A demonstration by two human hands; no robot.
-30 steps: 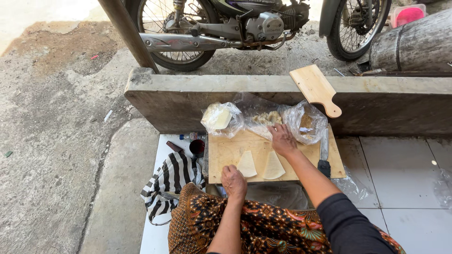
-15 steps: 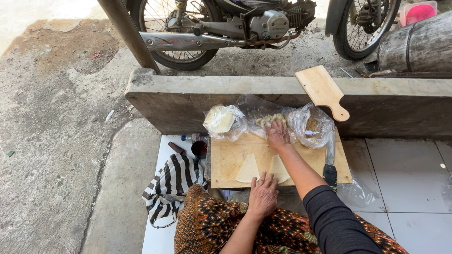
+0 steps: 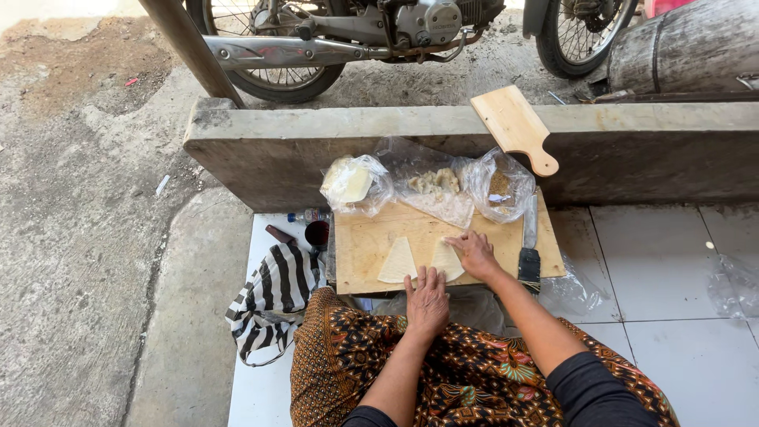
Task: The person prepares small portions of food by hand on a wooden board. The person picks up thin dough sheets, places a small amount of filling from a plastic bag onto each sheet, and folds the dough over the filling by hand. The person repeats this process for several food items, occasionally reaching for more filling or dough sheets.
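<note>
Sitting on a white tiled floor [image 3: 656, 269] in a patterned batik skirt [image 3: 474, 372], a person works over a wooden cutting board [image 3: 364, 245] laid flat just past the knees. The left hand [image 3: 427, 300] rests palm down at the board's near edge, fingers spread open and gripping nothing, its fingertips just short of a pale triangular wrapper [image 3: 398, 262]. The right hand [image 3: 474, 253] lies on a second pale wrapper [image 3: 444, 261] beside the first, fingers loosely extended and pressing flat on the sheet rather than closed around it.

A dark-handled knife [image 3: 529, 245] lies along the board's right side, blade pointing away from the person. A black-and-white striped bag [image 3: 273, 296] sits on the floor to the left of the board, with a small dark cup [image 3: 317, 234] and a small bottle [image 3: 310, 215] just beyond it.

Three clear plastic bags line the board's far edge: one with pale folded sheets [image 3: 354, 183] at left, one with light crumbly filling [image 3: 433, 183] in the middle, one with brownish contents [image 3: 500, 186] at right. Behind them runs a low concrete ledge [image 3: 316, 134], where a smaller wooden paddle board [image 3: 515, 126] lies. A parked motorcycle [image 3: 371, 32] stands on the rough ground beyond.
</note>
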